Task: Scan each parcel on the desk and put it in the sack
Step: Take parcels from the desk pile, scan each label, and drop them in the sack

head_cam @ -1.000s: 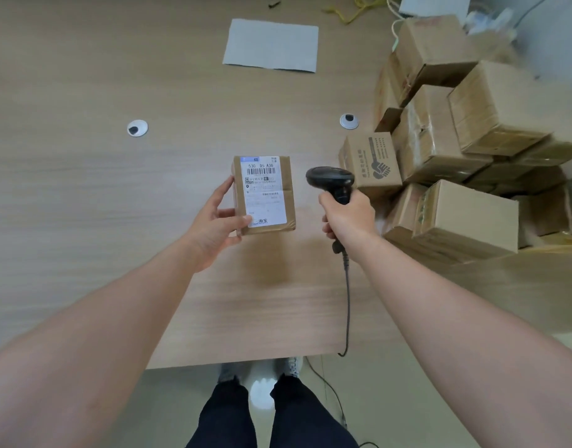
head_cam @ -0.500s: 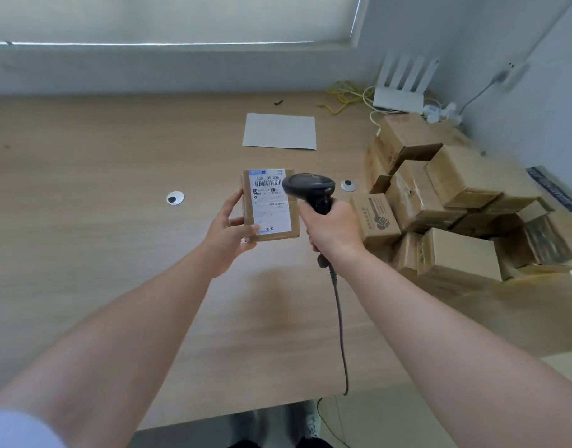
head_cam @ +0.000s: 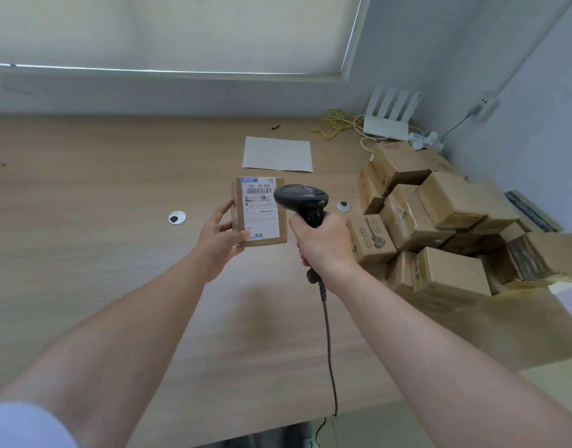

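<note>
Your desk is a light wood-grain top running back to the wall. At twelve o'clock from its centre lies a white sheet of paper, flat. Two round cable grommets sit in the surface: one at nine o'clock, the other at three o'clock. Past that, at the right end, you have a heap of cardboard parcels stacked against the side wall. At one o'clock, in the far corner, a white router stands beside tangled yellow cables.

Brown parcel (white label), black scanner
</note>
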{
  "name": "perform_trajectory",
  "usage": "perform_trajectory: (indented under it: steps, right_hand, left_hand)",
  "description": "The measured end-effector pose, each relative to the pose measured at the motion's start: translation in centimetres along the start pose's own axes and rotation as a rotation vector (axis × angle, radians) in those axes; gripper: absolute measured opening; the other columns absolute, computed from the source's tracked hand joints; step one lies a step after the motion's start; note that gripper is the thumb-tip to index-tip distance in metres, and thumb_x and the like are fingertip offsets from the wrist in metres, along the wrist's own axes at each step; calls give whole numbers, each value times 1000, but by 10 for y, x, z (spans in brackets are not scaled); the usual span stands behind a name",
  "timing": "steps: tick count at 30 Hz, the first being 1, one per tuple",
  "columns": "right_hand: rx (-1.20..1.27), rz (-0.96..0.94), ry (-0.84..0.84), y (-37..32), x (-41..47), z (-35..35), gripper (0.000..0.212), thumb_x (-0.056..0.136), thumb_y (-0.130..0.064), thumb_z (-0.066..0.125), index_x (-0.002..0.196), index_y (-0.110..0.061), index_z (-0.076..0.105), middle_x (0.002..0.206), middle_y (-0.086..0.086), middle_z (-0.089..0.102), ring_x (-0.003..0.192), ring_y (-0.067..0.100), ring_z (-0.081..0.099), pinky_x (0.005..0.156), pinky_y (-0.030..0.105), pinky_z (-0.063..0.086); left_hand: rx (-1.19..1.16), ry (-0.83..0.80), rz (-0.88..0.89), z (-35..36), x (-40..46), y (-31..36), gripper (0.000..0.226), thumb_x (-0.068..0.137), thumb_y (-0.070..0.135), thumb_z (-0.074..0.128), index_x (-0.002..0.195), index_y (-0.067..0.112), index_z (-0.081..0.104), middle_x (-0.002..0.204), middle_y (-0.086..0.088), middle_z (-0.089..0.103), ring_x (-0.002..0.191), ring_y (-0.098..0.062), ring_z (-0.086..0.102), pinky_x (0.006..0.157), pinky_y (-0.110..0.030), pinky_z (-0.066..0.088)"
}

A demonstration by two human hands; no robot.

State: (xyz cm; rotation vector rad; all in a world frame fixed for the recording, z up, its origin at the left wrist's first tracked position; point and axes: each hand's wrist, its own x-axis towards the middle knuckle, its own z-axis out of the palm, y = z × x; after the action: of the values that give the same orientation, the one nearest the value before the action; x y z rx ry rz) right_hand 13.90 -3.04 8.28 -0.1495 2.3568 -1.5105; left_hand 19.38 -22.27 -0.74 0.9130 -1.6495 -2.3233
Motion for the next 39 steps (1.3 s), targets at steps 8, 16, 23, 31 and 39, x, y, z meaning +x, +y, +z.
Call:
perform_trajectory:
  steps: [8,16,23,31,39]
  right_hand:
    - [-53,-40,43,-5,-1,3,29,88,-38,69,70,-18,59,62,2,59,61,25,57,60,41,51]
    - [-269,-221,18,-12,-18,17,23,94,-34,68,77,-24,56,66,-7,57,64,11,53,52,27,35]
    - [-210,-314,-111,-23,-49,46,20,92,-34,66,77,-24,57,67,-3,61,64,19,56,55,32,43]
    - [-188,-440,-346,-30,-124,80,14,88,-36,63,83,-23,62,68,-4,60,62,24,56,61,50,62]
    - [-225,-571,-551,-46,-233,117,16,87,-35,59,75,-25,56,68,5,63,68,36,68,58,55,62]
  left_hand:
    - [21,1,0,-7,-7,10,79,90,-10,65,151,38,47,123,-14,71,106,-29,70,106,-55,48]
    - [-44,129,38,-36,-45,27,66,99,5,65,154,35,42,114,6,68,116,-33,67,103,-54,53]
    - [-25,280,108,-64,-112,29,63,100,6,64,150,39,44,115,-2,74,108,-29,71,104,-55,53]
    - [-86,594,183,-102,-230,0,63,102,8,62,152,39,40,116,-8,75,103,-28,70,100,-54,55]
    - [-102,767,204,-156,-358,-26,61,104,13,60,155,37,37,117,-2,73,107,-27,69,97,-53,57]
